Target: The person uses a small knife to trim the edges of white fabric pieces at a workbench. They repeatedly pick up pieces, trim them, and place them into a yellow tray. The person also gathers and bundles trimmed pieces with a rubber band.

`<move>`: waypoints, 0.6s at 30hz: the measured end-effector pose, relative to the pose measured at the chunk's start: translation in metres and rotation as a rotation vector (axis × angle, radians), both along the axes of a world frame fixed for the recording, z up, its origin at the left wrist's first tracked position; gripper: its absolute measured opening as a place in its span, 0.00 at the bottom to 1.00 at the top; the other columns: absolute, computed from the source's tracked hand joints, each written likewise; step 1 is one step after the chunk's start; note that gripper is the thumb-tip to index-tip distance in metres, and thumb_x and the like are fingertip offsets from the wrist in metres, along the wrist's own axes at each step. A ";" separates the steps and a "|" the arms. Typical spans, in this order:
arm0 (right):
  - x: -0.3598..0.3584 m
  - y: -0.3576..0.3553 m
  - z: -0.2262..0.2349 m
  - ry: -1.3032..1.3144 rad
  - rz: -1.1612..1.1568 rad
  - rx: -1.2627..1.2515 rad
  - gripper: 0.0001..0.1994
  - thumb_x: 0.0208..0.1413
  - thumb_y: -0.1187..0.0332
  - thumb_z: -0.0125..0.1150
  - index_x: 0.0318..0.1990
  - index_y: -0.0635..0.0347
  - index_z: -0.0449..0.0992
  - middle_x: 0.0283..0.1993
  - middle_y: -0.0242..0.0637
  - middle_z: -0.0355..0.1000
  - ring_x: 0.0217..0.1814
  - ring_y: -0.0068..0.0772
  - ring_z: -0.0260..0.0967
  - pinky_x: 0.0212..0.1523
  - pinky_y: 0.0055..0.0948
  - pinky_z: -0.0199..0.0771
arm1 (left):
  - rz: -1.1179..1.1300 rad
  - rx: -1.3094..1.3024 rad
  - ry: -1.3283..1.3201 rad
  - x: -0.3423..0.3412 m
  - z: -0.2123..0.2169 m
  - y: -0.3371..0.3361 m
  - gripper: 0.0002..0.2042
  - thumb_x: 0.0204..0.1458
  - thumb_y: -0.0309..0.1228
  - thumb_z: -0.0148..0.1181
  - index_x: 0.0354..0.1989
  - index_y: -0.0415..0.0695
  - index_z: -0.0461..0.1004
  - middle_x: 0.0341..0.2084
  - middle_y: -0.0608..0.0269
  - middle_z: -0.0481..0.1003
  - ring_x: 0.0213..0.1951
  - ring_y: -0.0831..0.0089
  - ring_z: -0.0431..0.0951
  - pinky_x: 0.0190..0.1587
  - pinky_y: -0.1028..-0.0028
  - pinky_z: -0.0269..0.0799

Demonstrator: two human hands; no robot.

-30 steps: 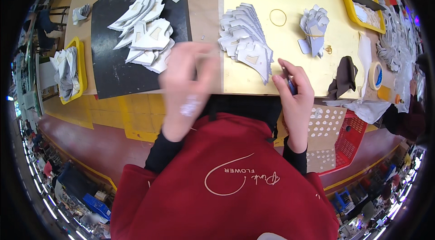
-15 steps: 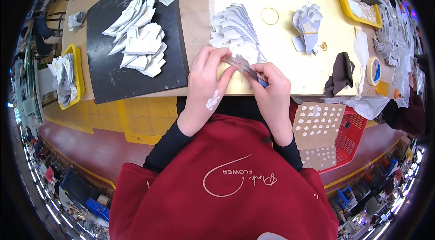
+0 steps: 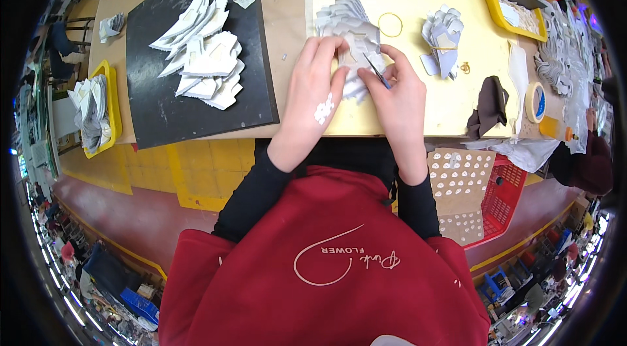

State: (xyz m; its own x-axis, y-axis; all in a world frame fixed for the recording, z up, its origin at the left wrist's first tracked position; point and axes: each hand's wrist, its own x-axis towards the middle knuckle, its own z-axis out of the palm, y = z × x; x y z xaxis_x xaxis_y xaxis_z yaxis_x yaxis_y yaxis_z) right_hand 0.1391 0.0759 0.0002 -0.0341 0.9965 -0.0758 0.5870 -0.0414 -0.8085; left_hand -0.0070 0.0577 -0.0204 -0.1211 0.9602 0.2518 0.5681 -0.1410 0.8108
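Observation:
A fanned stack of grey-white cut pieces (image 3: 344, 10) lies on the pale yellow board in front of me. My left hand (image 3: 313, 81) is closed over its near part, thumb and fingers pinching one flat light-grey piece (image 3: 356, 51). From the other side my right hand (image 3: 401, 94) meets the same piece with its thumb. A slim, dark, pointed tool with a blue end (image 3: 377, 72) sticks out of that hand's closed grip; its exact kind does not show. Small white sticker-like bits (image 3: 323, 109) cling to the back of my left hand.
Left, a black mat (image 3: 153, 101) carries more white pieces (image 3: 212, 65). A yellow tray (image 3: 114, 108) stands beyond it. A rubber band (image 3: 390, 25), a banded bundle (image 3: 444, 36), dark cloth (image 3: 488, 108), a tape roll (image 3: 536, 102) and another yellow tray (image 3: 493, 10) lie right. A red crate (image 3: 513, 192) sits below.
Both hands have moved forward, away from my body, onto the stack. The pinched piece now lies flatter over the stack, and the tool's dark tip points up and left.

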 end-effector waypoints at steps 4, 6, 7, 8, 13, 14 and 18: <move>-0.007 0.005 0.005 0.104 -0.065 -0.062 0.27 0.51 0.72 0.68 0.60 0.62 0.68 0.22 0.36 0.68 0.23 0.26 0.68 0.27 0.29 0.69 | 0.035 -0.071 -0.131 0.001 0.017 0.007 0.19 0.47 0.21 0.65 0.50 0.37 0.71 0.38 0.54 0.73 0.33 0.68 0.74 0.39 0.71 0.71; -0.004 -0.002 0.001 0.184 -0.087 -0.037 0.27 0.52 0.73 0.68 0.61 0.62 0.68 0.23 0.35 0.69 0.24 0.24 0.68 0.27 0.28 0.69 | 0.073 -0.148 -0.158 0.001 0.022 -0.002 0.19 0.47 0.21 0.66 0.49 0.36 0.72 0.34 0.56 0.74 0.30 0.71 0.72 0.37 0.73 0.71; 0.000 -0.005 0.001 0.232 -0.084 -0.010 0.28 0.53 0.73 0.67 0.62 0.61 0.68 0.25 0.36 0.70 0.24 0.23 0.68 0.28 0.27 0.69 | 0.080 -0.173 -0.147 0.000 0.018 -0.007 0.18 0.46 0.20 0.66 0.47 0.36 0.73 0.32 0.57 0.74 0.28 0.73 0.71 0.35 0.74 0.70; 0.004 -0.009 0.000 0.281 -0.083 0.013 0.28 0.53 0.74 0.67 0.62 0.61 0.67 0.27 0.37 0.71 0.25 0.23 0.69 0.29 0.26 0.70 | 0.086 -0.201 -0.134 -0.002 0.015 -0.011 0.17 0.46 0.20 0.66 0.46 0.35 0.74 0.29 0.58 0.75 0.27 0.74 0.70 0.33 0.75 0.70; 0.013 -0.035 0.019 0.223 0.228 0.222 0.19 0.56 0.75 0.64 0.56 0.61 0.75 0.36 0.38 0.71 0.33 0.23 0.69 0.32 0.22 0.69 | 0.078 -0.290 -0.156 -0.010 0.020 -0.031 0.12 0.48 0.22 0.68 0.41 0.35 0.76 0.24 0.62 0.74 0.24 0.77 0.72 0.32 0.77 0.71; 0.009 -0.040 0.026 0.277 0.245 0.209 0.15 0.58 0.75 0.61 0.54 0.61 0.77 0.36 0.36 0.71 0.33 0.24 0.68 0.32 0.21 0.68 | 0.045 -0.341 -0.204 -0.013 0.022 -0.035 0.11 0.49 0.23 0.68 0.40 0.36 0.76 0.23 0.62 0.73 0.25 0.76 0.74 0.33 0.76 0.73; 0.005 -0.043 0.029 0.421 0.287 -0.016 0.15 0.61 0.75 0.54 0.55 0.64 0.77 0.34 0.31 0.67 0.32 0.19 0.60 0.33 0.19 0.60 | -0.079 -0.565 -0.792 -0.026 0.049 -0.052 0.07 0.47 0.20 0.69 0.35 0.38 0.78 0.33 0.62 0.78 0.36 0.79 0.79 0.37 0.79 0.74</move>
